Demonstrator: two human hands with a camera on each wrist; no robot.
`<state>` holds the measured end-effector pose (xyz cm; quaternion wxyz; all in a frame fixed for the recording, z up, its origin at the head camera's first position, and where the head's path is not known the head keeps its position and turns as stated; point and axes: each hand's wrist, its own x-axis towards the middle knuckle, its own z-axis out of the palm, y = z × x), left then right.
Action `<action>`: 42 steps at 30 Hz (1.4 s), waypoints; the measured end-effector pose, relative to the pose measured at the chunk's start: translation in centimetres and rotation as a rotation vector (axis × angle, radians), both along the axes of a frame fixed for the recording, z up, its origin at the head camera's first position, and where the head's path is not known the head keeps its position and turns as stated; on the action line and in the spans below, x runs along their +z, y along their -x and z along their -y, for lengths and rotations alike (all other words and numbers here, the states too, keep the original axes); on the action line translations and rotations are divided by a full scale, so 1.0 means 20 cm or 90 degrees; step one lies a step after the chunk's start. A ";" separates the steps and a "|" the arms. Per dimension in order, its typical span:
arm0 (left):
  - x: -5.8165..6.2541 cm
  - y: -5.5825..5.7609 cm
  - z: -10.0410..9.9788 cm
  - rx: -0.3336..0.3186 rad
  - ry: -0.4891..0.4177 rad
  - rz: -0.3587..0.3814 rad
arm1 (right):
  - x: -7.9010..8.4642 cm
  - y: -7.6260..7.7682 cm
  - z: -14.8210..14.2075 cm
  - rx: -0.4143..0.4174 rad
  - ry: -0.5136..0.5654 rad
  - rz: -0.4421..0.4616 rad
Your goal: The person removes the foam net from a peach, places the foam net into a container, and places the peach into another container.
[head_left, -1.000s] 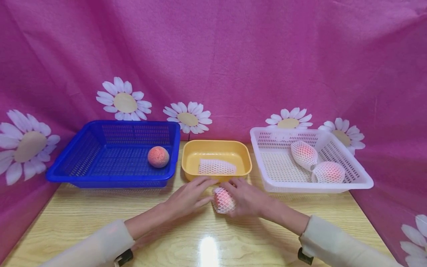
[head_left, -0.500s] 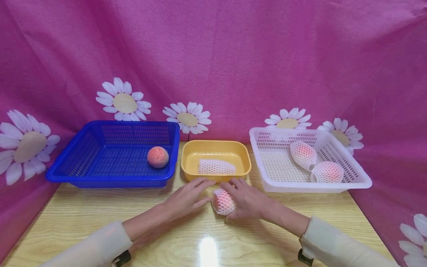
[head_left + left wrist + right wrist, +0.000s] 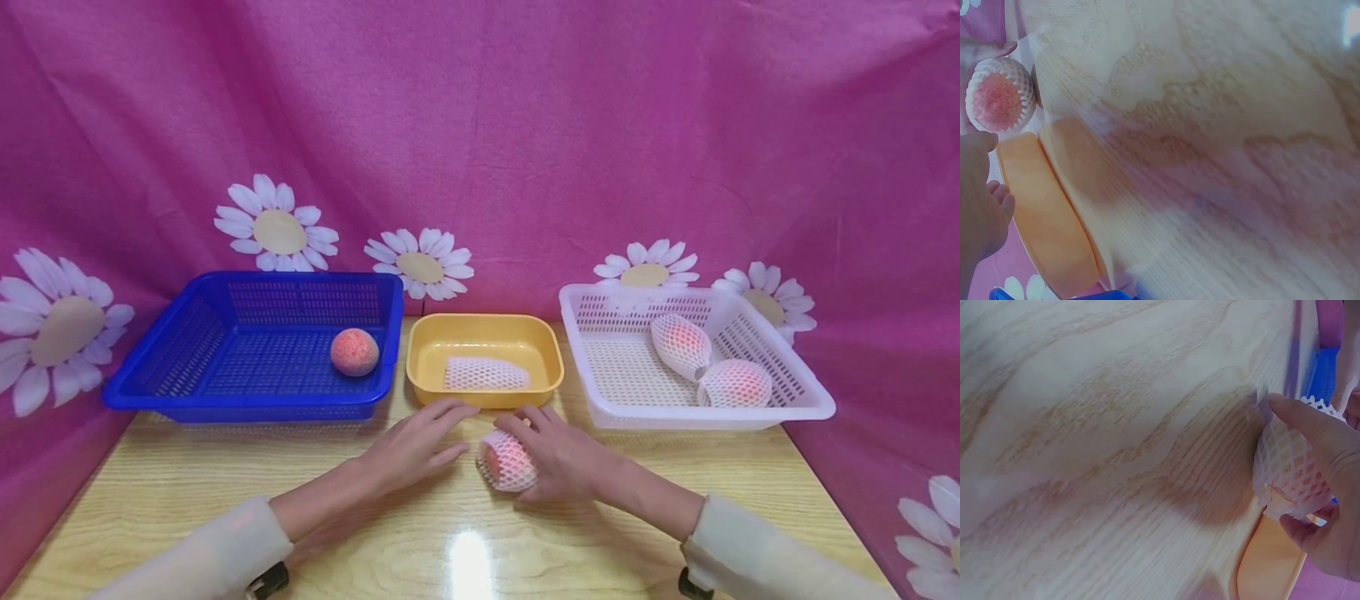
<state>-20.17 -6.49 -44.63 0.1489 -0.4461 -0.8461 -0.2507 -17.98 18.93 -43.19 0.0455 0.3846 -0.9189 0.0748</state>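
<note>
A peach in a white foam net is held by my right hand just in front of the yellow tray. In the right wrist view, the thumb and fingers curl round the foam net. The net's open end faces left, and the left wrist view shows the bare pink face of the peach inside it. My left hand is to the left of the peach, apart from it, its fingers loosely extended toward the tray and holding nothing.
The yellow tray behind the hands contains a flat foam net. At left, a blue basket has a bare peach. A white basket at right bears two netted peaches. Pink flowered cloth hangs behind.
The right hand has shifted slightly right and nearer with the netted peach. My left hand has drawn back a little to the left, widening the gap to the peach.
</note>
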 end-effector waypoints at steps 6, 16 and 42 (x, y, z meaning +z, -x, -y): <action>-0.01 0.01 0.00 0.001 -0.008 -0.003 | 0.00 -0.02 -0.01 0.002 0.007 -0.004; -0.01 0.00 0.00 0.020 0.008 0.015 | -0.02 -0.05 -0.04 -0.013 0.017 -0.005; -0.04 -0.02 0.06 0.036 -0.008 -0.001 | -0.03 -0.06 -0.15 -0.040 0.022 0.009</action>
